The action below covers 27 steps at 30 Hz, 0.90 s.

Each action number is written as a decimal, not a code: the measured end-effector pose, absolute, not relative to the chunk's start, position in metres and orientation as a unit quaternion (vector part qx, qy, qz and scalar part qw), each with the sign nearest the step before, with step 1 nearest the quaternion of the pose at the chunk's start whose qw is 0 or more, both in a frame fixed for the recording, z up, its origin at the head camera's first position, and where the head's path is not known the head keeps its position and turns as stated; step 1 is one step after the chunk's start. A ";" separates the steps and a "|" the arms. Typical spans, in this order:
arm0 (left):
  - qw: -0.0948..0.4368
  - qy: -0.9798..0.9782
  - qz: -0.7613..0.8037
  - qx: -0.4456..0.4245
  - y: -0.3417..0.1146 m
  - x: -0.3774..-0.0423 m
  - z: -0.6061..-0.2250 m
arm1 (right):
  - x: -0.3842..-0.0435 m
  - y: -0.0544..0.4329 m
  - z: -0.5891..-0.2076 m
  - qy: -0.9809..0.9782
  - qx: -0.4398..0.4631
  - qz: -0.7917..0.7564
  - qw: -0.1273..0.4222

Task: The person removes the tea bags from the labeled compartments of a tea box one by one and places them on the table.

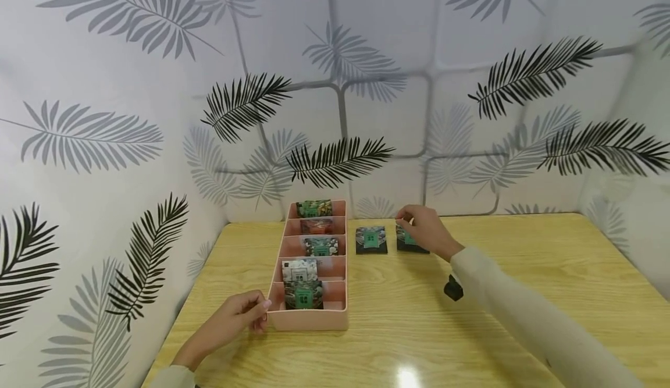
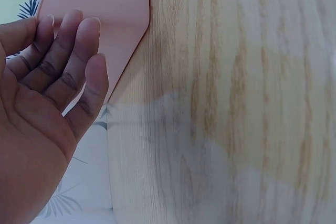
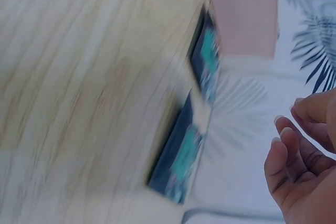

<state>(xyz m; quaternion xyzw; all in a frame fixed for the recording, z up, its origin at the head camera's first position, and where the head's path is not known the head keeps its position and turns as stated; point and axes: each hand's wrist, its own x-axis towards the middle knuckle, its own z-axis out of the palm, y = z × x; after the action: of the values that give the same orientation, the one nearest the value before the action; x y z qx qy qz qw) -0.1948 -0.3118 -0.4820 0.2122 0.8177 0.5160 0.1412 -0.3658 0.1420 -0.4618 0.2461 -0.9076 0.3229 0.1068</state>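
- Head view: a pink box [image 1: 309,320] stands on the wood-grained table [image 1: 502,318], its length running away toward the wall [image 1: 387,114], with dividers marking off five compartments.
- Over at the box's near left corner is the left hand [image 1: 238,313], thumb and forefinger pinching the rim; from the left wrist, the other fingers show loosely bent by the pink side.
- Across from it, the right hand [image 1: 426,231] is above the far part of the table, fingers relaxed and lightly bent; the right wrist view has its fingertips apart from the two packets on the table.
- Of those two, the first packet [image 1: 371,240], dark with a green patch, lies flat just beside the box's right side.
- Next along to the right, with a gap between, lies the second packet [image 1: 412,245], a matching one, partly hidden by the right hand.
- Inside the box, the nearest compartment has a green packet [image 1: 303,298]; a white packet [image 1: 300,270] shows right behind it, though I can't tell which compartment its foot is in.
- Going back from there, a speckled packet [image 1: 321,247] sits in the middle compartment, a red packet [image 1: 316,226] in the next, and a yellowish packet [image 1: 314,208] in the farthest.
- Pale sleeves [image 1: 523,306] cover both arms, and a small black piece [image 1: 453,288] shows under the right cuff.
- Grey and black leaves pattern the wall, and a bright glare falls on the table's near side.
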 end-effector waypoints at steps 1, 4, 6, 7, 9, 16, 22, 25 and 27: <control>0.141 0.818 0.515 0.214 -0.312 -0.195 -0.482 | -0.363 0.139 -0.459 -0.905 0.252 0.325 0.108; 0.141 0.818 0.515 0.215 -0.312 -0.194 -0.482 | -0.353 0.128 -0.453 -0.897 0.266 0.334 0.111; 0.140 0.818 0.515 0.216 -0.312 -0.194 -0.482 | -0.347 0.121 -0.450 -0.889 0.279 0.344 0.112; 0.140 0.817 0.515 0.218 -0.312 -0.194 -0.482 | -0.345 0.118 -0.449 -0.886 0.284 0.348 0.112; 0.141 0.816 0.517 0.218 -0.312 -0.194 -0.482 | -0.339 0.113 -0.446 -0.880 0.296 0.355 0.111; 0.142 0.815 0.521 0.211 -0.311 -0.194 -0.483 | -0.318 0.094 -0.433 -0.863 0.329 0.368 0.107; 0.143 0.815 0.521 0.210 -0.310 -0.193 -0.481 | -0.299 0.075 -0.427 -0.848 0.362 0.378 0.088; 0.143 0.816 0.520 0.209 -0.310 -0.193 -0.481 | -0.292 0.064 -0.428 -0.843 0.379 0.374 0.074; 0.142 0.816 0.519 0.210 -0.310 -0.193 -0.481 | -0.288 0.057 -0.430 -0.840 0.393 0.366 0.070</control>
<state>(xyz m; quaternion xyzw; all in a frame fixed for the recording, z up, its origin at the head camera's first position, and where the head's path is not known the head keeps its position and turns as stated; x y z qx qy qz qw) -0.1934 -0.3104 -0.4813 0.2097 0.8164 0.5190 0.1422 -0.2881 0.0566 -0.4295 0.3930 -0.8405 0.3665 0.0701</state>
